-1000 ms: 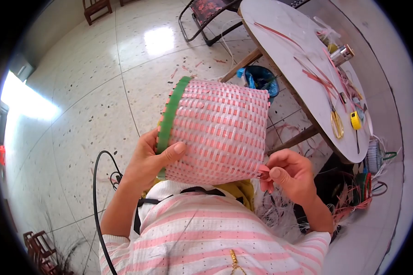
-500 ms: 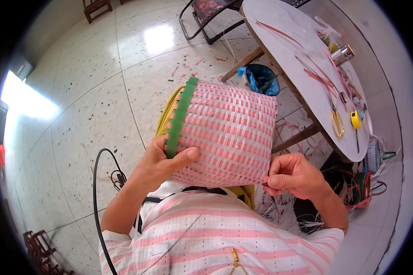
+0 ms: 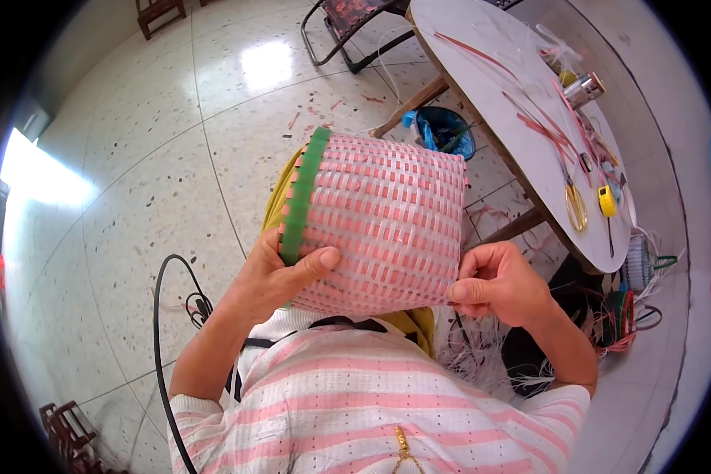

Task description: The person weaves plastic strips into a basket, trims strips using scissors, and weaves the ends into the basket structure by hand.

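A woven basket (image 3: 387, 221) of pink and clear-white plastic strips lies on its side across my lap, with a green band (image 3: 302, 197) round the rim at its left end. My left hand (image 3: 280, 272) grips that rim, thumb on the outer weave and the fingers hidden behind. At the lower right corner of the basket, my right hand (image 3: 494, 286) is closed in a pinch against the edge. Its thumb and forefinger meet on a spot too small to make out, perhaps a dark strip end.
On my right stands a white table (image 3: 482, 71) holding scissors (image 3: 576, 207), a yellow tape measure (image 3: 606, 201), a metal can (image 3: 584, 90) and loose strips. Beneath its edge is a bin (image 3: 448, 134) with a blue liner. A folding chair (image 3: 355, 20) stands ahead; a black cable (image 3: 159, 332) loops at left.
The whole view has shifted slightly, so everything sits a little further left and up. Both hands keep their places on the basket, the right still pinching at its corner.
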Demonstrator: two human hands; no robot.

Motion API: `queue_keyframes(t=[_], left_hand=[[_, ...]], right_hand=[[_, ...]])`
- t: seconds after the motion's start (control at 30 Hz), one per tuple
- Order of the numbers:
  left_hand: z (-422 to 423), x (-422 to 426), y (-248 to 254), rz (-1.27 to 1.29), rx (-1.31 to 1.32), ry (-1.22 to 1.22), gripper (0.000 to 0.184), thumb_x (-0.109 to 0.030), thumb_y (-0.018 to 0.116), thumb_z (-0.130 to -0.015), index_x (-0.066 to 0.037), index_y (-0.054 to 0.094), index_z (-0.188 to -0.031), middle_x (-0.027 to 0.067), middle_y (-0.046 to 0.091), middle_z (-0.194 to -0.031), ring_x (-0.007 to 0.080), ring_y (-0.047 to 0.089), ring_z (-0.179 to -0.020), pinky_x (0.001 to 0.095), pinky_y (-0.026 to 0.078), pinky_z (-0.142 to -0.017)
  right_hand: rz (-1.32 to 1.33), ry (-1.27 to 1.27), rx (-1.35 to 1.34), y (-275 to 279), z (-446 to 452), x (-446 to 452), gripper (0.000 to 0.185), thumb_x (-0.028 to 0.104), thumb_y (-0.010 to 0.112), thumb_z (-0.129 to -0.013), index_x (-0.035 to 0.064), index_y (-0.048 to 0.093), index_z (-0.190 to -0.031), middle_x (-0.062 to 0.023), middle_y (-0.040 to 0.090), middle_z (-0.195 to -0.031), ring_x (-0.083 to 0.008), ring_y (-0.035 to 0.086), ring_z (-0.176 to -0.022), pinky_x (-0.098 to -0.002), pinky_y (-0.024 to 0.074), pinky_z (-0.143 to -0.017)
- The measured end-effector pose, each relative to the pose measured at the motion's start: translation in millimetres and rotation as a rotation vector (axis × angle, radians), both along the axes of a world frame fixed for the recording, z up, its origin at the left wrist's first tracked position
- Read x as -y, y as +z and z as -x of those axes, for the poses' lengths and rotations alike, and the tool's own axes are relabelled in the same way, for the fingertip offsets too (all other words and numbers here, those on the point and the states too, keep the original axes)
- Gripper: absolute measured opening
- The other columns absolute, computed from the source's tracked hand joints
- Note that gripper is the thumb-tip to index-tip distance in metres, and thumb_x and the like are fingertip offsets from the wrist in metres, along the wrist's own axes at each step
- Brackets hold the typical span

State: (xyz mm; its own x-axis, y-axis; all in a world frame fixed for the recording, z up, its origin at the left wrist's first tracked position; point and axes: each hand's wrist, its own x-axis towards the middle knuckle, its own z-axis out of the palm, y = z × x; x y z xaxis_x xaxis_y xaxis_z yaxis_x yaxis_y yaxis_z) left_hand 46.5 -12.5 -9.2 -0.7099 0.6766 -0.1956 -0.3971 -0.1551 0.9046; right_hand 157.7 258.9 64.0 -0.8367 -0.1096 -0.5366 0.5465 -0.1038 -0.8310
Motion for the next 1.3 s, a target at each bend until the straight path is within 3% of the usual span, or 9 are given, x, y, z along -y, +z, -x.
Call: queue_keyframes(t=[0.2,0.3,0.43,0.7,0.83,0.93,1.03,1.1,1.3], left_hand=[[5.3,-1.1,3.7,-0.043,0.072,0.105,0.034,-0.023,0.073,-0.084,0.0,0.063,-0.107,0.0048,0.068,-0.092,0.011,0.063,-0.081,0.0291,0.053,-0.076],[7.4,0.8,0.4,-0.014,0.095,0.048,0.033,-0.023,0.07,-0.086,-0.002,0.061,-0.11,0.0023,0.066,-0.094,0.0094,0.061,-0.084,0.0275,0.052,-0.078],[4.5,0.1,0.8,0.051,0.025,0.073,0.035,-0.024,0.074,-0.083,0.0,0.063,-0.106,0.0044,0.068,-0.092,0.0105,0.063,-0.08,0.0283,0.053,-0.075],[-1.0,-4.8,2.7,0.063,0.007,0.096,0.036,-0.026,0.074,-0.083,0.0,0.062,-0.106,0.0034,0.067,-0.093,0.0099,0.062,-0.081,0.0276,0.052,-0.075],[3.8,-6.7,6.9,0.024,0.048,0.101,0.034,-0.024,0.072,-0.085,0.0,0.061,-0.107,0.004,0.067,-0.095,0.0092,0.062,-0.081,0.0265,0.052,-0.073],[14.4,-2.4,6.5,0.006,0.069,0.141,0.033,-0.024,0.07,-0.086,-0.001,0.06,-0.107,0.0048,0.067,-0.096,0.0098,0.063,-0.081,0.0274,0.053,-0.073],[20.2,-1.0,11.2,0.014,0.116,0.136,0.033,-0.024,0.07,-0.087,-0.001,0.06,-0.108,0.006,0.066,-0.097,0.0116,0.064,-0.082,0.0298,0.054,-0.074],[19.6,0.0,12.7,0.009,0.149,0.131,0.034,-0.024,0.07,-0.087,-0.001,0.059,-0.109,0.0069,0.066,-0.098,0.0127,0.065,-0.083,0.0312,0.055,-0.074],[15.9,4.6,13.5,-0.094,0.189,0.08,0.036,-0.022,0.07,-0.086,0.0,0.059,-0.112,0.0094,0.067,-0.1,0.0153,0.066,-0.086,0.0327,0.056,-0.076]], right_hand=[[0.169,-0.302,-0.066,3.9,-1.9,11.5,0.01,0.006,0.068,-0.085,-0.0026,0.062,-0.083,-0.0085,0.062,-0.071,-0.0119,0.057,-0.06,-0.0222,0.0408,-0.05],[0.352,-0.203,0.011,-10.5,-4.7,0.0,0.011,0.006,0.067,-0.087,-0.003,0.063,-0.083,-0.0088,0.063,-0.074,-0.0119,0.057,-0.062,-0.0223,0.042,-0.051],[0.31,-0.131,-0.027,-15.1,-1.9,-4.7,0.011,0.006,0.068,-0.086,-0.0034,0.063,-0.083,-0.0083,0.062,-0.073,-0.0118,0.057,-0.061,-0.0222,0.0422,-0.051],[-0.206,-0.077,-0.136,6.2,2.8,5.0,0.011,0.005,0.071,-0.082,-0.0035,0.063,-0.081,-0.0058,0.064,-0.069,-0.0075,0.058,-0.058,-0.019,0.0454,-0.049],[-0.308,-0.101,-0.224,5.5,0.9,12.3,0.008,0.002,0.068,-0.083,-0.003,0.062,-0.084,-0.0076,0.063,-0.075,-0.0095,0.057,-0.056,-0.0191,0.0452,-0.05],[-0.176,-0.23,-0.453,-7.4,-4.2,20.7,0.008,0.0,0.069,-0.083,-0.0045,0.064,-0.087,-0.0074,0.065,-0.083,-0.0084,0.06,-0.063,-0.0199,0.047,-0.051],[-0.286,-0.246,-0.763,-18.8,-3.0,21.2,0.014,-0.003,0.069,-0.082,-0.0057,0.064,-0.095,-0.0083,0.064,-0.087,-0.0097,0.062,-0.066,-0.0212,0.0497,-0.055],[-0.604,-0.076,-0.982,-20.2,-1.2,12.3,0.021,-0.004,0.072,-0.078,-0.0052,0.065,-0.097,-0.0105,0.065,-0.085,-0.0125,0.064,-0.068,-0.0227,0.0522,-0.059],[-0.791,0.082,-1.161,-12.0,7.0,5.2,0.024,0.002,0.08,-0.069,-0.002,0.069,-0.091,-0.014,0.068,-0.08,-0.0181,0.067,-0.067,-0.0245,0.0538,-0.058]])
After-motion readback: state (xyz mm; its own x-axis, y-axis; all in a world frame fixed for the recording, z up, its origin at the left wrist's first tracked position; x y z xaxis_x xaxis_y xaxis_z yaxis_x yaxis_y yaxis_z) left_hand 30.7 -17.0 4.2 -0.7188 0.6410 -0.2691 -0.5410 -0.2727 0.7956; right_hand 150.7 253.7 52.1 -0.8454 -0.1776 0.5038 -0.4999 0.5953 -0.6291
